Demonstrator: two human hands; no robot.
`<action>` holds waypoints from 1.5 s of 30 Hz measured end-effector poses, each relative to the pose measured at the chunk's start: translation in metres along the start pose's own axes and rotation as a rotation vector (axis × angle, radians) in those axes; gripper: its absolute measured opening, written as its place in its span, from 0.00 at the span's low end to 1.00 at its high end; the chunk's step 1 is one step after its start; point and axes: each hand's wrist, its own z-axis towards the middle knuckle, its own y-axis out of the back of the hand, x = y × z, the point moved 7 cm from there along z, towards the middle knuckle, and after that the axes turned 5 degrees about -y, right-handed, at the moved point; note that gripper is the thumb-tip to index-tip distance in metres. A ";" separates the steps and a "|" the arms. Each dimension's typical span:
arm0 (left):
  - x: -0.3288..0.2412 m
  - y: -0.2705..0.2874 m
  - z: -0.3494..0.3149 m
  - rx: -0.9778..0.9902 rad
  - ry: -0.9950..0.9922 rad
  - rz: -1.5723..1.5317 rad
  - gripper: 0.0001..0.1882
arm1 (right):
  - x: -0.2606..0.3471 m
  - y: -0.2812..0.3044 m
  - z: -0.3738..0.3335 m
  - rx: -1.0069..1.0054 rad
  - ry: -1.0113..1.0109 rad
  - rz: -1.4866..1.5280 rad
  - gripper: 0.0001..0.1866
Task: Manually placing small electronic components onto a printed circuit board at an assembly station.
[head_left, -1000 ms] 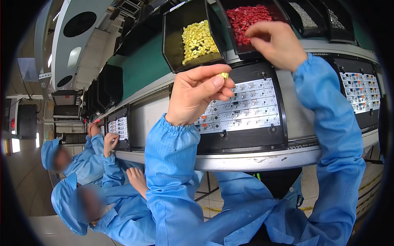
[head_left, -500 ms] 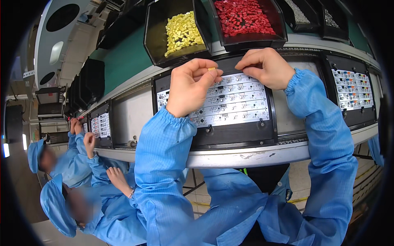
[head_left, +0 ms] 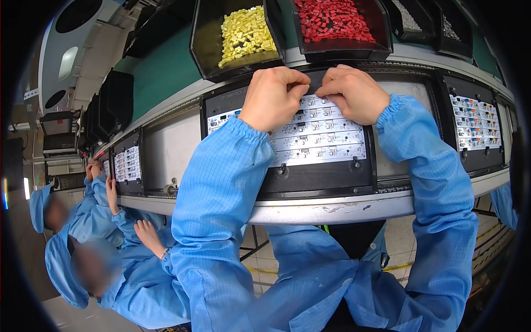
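Observation:
My left hand (head_left: 274, 100) is closed, thumb against bent fingers, above the upper rows of a white circuit board panel (head_left: 319, 139). What its fingers hold is hidden. Beside it, my right hand (head_left: 358, 95) is also closed, fingertips pressed together over the panel's top edge; anything in them is too small or covered. The panel lies in a black fixture (head_left: 321, 181), in long strips carrying small parts. Just beyond my hands stand a black bin of yellow connectors (head_left: 248, 36) and another of red connectors (head_left: 334, 21).
A metal rail (head_left: 332, 210) runs along the line's near edge. More fixtures with boards sit to the right (head_left: 475, 123) and far left (head_left: 127, 164). Bins of pale small parts (head_left: 406, 15) stand at the back right. Two blue-clad co-workers (head_left: 133, 276) work at the left.
My left hand has moved right and turned palm-down toward my right hand; the yellow connector between its fingers no longer shows. My right hand has shifted slightly left and down, its fingers more curled.

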 end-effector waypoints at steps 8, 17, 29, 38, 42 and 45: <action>-0.003 -0.004 0.006 0.094 -0.040 0.191 0.07 | 0.001 0.001 0.002 0.012 -0.029 0.039 0.09; -0.005 -0.011 0.009 0.158 -0.097 0.240 0.09 | -0.002 0.004 0.002 0.062 -0.040 0.066 0.13; -0.013 -0.027 0.017 0.240 -0.125 0.210 0.09 | -0.039 0.092 0.042 -0.691 0.286 -0.003 0.10; -0.009 -0.030 0.014 0.217 -0.097 0.192 0.09 | -0.084 0.066 0.101 0.007 -0.534 -0.406 0.11; -0.012 -0.028 0.012 0.210 -0.131 0.245 0.08 | -0.065 0.072 0.075 -0.292 -0.061 -0.290 0.12; -0.018 -0.031 0.013 0.179 -0.236 0.280 0.07 | -0.070 0.070 0.071 -0.299 -0.088 -0.297 0.12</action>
